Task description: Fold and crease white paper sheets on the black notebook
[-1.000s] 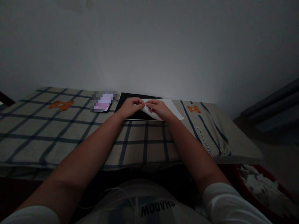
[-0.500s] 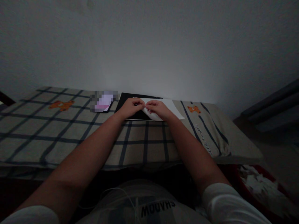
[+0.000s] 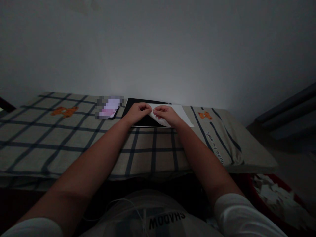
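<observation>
A sheet of white paper (image 3: 181,115) lies over a flat black folder or pad (image 3: 132,106) on the cloth. The sheet's left side is lifted and curls over the black surface. My left hand (image 3: 139,112) is closed, thumb and fingertips pinching the lifted paper edge. Close beside it, my right hand (image 3: 165,113) pinches the same edge, its fingertips a small gap away from the left ones. Exactly how the paper sits between the fingertips is too small to make out.
A phone (image 3: 108,108) with a lit screen lies left of the black pad. Checked cloth (image 3: 148,158) with bear prints covers the table. The wall (image 3: 158,59) rises right behind. At the lower right stands a red bin (image 3: 277,179) holding crumpled white paper (image 3: 274,194).
My fingertips have come slightly apart, the left hand shifting a little to the left. The lifted paper edge now looks smoother between them. Everything else stays in place.
</observation>
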The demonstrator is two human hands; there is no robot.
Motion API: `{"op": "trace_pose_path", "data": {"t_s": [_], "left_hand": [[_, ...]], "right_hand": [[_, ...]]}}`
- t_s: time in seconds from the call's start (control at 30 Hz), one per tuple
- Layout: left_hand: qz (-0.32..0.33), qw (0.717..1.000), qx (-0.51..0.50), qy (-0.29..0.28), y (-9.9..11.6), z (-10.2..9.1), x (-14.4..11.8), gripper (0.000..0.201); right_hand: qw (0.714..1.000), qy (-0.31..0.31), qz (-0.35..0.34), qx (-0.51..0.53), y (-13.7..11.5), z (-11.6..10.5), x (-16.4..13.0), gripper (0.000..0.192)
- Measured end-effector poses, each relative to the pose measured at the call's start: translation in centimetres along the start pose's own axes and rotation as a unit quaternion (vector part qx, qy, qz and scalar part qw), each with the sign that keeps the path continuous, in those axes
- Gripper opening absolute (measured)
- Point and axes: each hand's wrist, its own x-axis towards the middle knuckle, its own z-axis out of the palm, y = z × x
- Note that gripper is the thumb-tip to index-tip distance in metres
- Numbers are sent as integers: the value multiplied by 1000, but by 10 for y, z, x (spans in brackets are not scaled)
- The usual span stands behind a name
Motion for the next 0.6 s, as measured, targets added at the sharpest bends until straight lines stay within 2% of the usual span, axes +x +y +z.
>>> {"op": "trace_pose_path", "data": {"t_s": [0.2,0.37,0.6], "left_hand": [[-1,999,35,-15,-1,-3,1,23],[13,998,56,-21,-1,-4,0,23],[15,998,66,-19,-2,-1,1,24]], "right_hand": [[1000,7,-5,3,2,0,1,27],[1000,-15,4,13,1,-1,0,26],[999,-20,-13,-29,0,0,0,26]]}}
